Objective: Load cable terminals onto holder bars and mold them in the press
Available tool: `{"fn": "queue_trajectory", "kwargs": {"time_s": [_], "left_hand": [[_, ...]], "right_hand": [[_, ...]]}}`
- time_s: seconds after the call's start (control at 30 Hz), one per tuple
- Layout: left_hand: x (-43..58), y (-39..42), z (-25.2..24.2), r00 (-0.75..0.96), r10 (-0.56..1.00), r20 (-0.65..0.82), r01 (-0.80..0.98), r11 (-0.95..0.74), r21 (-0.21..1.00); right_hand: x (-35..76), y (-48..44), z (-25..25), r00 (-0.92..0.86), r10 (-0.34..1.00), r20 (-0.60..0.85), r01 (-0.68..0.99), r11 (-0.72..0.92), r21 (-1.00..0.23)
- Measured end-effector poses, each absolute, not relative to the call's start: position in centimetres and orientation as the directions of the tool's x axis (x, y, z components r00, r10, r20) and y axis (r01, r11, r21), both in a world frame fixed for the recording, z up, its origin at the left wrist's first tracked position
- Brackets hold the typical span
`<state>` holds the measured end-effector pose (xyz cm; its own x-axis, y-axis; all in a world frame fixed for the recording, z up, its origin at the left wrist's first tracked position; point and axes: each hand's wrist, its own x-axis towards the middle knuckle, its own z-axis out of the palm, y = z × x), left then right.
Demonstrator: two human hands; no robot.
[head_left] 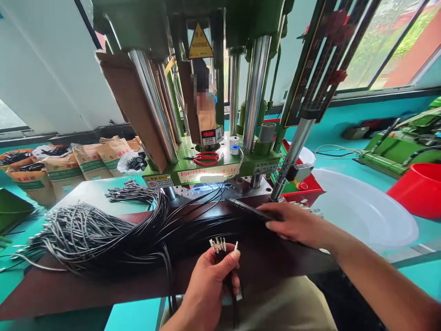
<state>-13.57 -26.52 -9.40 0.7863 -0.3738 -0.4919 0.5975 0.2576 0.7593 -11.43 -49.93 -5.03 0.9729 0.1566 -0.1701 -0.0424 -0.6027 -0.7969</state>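
Near the board's front edge, my left hand [213,278] is closed round several black cables. Their silvery metal end terminals [217,245] stick up above the fingers, one beside the thumb. My right hand [296,223] grips a long, slim, dark tool [246,207] whose pointed end reaches left towards the press; its exact kind is unclear. Between and beyond my hands, black cables [206,227] lie across the dark brown board [103,292]. To the left is a large bundle of cables [89,230] with metal ends.
A green press [186,168] with steel columns stands ahead, red-handled pliers [206,158] on its plate. On the right are a white oval tub [372,207] and a red bucket [420,191]. Paper sacks [87,161] stand at left. Behind the press a person [206,110] is partly visible.
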Motion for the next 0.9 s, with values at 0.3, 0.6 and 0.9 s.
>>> {"fn": "queue_trajectory", "kwargs": {"time_s": [0.3, 0.6, 0.9], "left_hand": [[-13.3, -27.9, -10.0, 0.812, -0.433, -0.391, 0.477, 0.107, 0.872], [-13.5, -27.9, -9.8, 0.818, -0.466, -0.338, 0.400, 0.037, 0.916], [-13.3, -28.0, -9.7, 0.813, -0.469, -0.344, 0.387, -0.006, 0.922]], "right_hand": [[-16.4, -43.2, -11.2, 0.983, -0.141, -0.119, -0.096, 0.162, -0.982], [-15.1, -42.2, -10.9, 0.988, -0.126, -0.086, -0.083, 0.035, -0.996], [-15.3, -42.1, -11.0, 0.988, -0.113, -0.103, -0.108, -0.034, -0.994]]}}
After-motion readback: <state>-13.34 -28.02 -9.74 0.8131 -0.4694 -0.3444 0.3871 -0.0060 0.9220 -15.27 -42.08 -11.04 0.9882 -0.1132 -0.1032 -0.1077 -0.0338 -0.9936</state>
